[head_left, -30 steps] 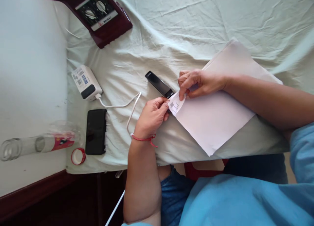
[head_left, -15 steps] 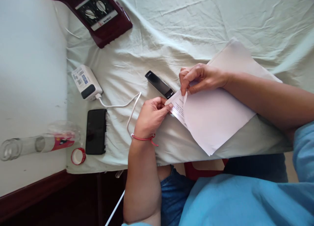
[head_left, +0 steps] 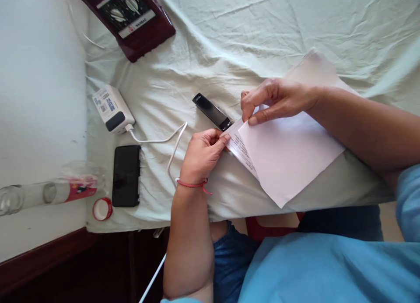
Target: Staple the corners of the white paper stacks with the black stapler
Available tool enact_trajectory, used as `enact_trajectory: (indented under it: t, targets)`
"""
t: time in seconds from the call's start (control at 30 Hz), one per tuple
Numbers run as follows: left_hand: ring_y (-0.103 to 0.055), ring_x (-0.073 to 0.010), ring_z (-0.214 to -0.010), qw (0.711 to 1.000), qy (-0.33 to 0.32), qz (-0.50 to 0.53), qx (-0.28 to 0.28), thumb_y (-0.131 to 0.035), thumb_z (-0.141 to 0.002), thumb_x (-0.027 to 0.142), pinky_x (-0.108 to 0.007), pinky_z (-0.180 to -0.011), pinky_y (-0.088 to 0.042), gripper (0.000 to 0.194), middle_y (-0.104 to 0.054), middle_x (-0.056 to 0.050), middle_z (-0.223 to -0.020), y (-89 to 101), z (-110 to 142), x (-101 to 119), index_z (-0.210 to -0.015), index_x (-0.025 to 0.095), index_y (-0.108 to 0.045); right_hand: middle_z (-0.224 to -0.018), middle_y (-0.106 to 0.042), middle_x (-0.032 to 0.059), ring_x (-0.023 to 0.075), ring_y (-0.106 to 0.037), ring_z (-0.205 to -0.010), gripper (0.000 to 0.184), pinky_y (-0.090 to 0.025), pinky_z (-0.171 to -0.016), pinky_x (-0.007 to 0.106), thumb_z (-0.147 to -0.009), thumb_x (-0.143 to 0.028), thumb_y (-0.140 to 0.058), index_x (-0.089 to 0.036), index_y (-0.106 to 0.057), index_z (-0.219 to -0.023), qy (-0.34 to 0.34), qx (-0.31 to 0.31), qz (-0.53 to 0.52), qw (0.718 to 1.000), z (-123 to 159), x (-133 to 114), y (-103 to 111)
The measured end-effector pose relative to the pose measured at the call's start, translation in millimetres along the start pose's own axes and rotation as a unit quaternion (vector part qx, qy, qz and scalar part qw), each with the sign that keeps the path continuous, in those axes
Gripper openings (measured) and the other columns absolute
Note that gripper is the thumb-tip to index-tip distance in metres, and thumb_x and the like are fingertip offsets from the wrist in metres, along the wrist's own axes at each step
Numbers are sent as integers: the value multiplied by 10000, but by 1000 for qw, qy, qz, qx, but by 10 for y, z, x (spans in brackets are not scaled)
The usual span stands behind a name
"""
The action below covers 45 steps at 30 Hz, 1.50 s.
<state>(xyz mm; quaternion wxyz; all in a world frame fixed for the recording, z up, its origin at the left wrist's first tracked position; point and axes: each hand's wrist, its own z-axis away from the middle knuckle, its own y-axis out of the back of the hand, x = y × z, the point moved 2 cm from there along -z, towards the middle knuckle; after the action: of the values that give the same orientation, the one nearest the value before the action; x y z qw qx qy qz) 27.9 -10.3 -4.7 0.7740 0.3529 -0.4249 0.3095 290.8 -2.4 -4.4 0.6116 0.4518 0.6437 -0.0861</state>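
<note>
My left hand, with a red cord bracelet at the wrist, pinches the corner of a stack of printed paper between thumb and fingers. My right hand holds the corner of the top sheet of paper in a thumb-and-finger pinch. That sheet is folded back to the right with its blank side up, baring lines of print on the page beneath. A small black device with a screen lies just beyond my left hand, touching or close to the stack's corner.
A white box-shaped device with a white cable stands at left. Near it are a black phone, a red-rimmed lid and a clear bottle. A maroon appliance with knobs stands at the back on the green cloth.
My right hand has drawn the top sheet's corner a little to the right, and more print shows below it. My left hand keeps its pinch on the stack's corner.
</note>
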Motion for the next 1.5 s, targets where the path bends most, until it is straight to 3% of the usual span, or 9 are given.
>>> enact_trajectory:
  t: [0.2,0.37,0.63,0.77,1.03,1.2,1.4,1.5]
  targets:
    - [-397,-86,-478,999,37,-8,16,-637,-1025,302,-221,-479,-276,400,-473,37,-506,-32,-4,62,-650,202,-542,-881,-701,12,132,-608,-886,416,-474,-851,294,-1092,-566,-656,-176,-795,-1133,-7,-16,-53,998,44,26,23]
    - [-410,-83,-457,998,53,-9,28,-640,-990,231,-219,-461,-276,209,-499,51,-533,-43,-16,51,-793,170,-676,-862,-654,-5,111,-556,-840,388,-430,-803,288,-1092,-543,-668,-170,-776,-1099,-19,24,-69,997,67,87,61]
    - [-378,-88,-458,998,29,-44,31,-647,-937,261,-235,-462,-251,201,-504,49,-519,-67,-21,33,-752,183,-667,-774,-638,-23,119,-510,-763,231,-365,-724,287,-1055,-340,-643,-188,-764,-930,-122,15,106,987,-93,4,-205]
    - [-378,-84,-454,998,36,-35,24,-628,-946,268,-232,-462,-228,245,-484,48,-521,-85,-21,66,-713,192,-616,-672,-588,6,167,-484,-794,271,-353,-739,321,-1030,-314,-628,-207,-682,-787,-176,30,170,969,-155,-40,-332]
    - [-411,-67,-459,998,64,24,16,-594,-874,157,-216,-471,-273,103,-530,53,-597,-82,-9,113,-776,187,-607,-730,-655,38,211,-500,-878,178,-345,-817,348,-1001,-321,-665,-201,-736,-891,-181,82,184,963,-191,-13,-445]
    - [-436,-58,-463,998,50,35,3,-612,-833,161,-216,-476,-296,37,-590,48,-659,-55,0,93,-808,174,-636,-760,-686,45,224,-514,-903,195,-340,-864,365,-1003,-274,-649,-208,-738,-842,-105,120,222,962,-180,5,-518]
    - [-444,-65,-456,998,52,31,2,-613,-887,163,-208,-474,-290,83,-559,54,-597,-31,-6,42,-822,171,-663,-782,-679,66,238,-506,-922,256,-336,-890,384,-1038,-268,-627,-202,-724,-810,-84,93,279,952,-170,-18,-545]
    - [-425,-69,-445,999,38,27,6,-622,-986,270,-210,-469,-271,260,-527,41,-534,-20,-8,16,-742,181,-630,-803,-679,68,240,-515,-947,263,-334,-919,393,-1057,-269,-602,-192,-741,-847,-99,78,303,945,-180,-43,-551]
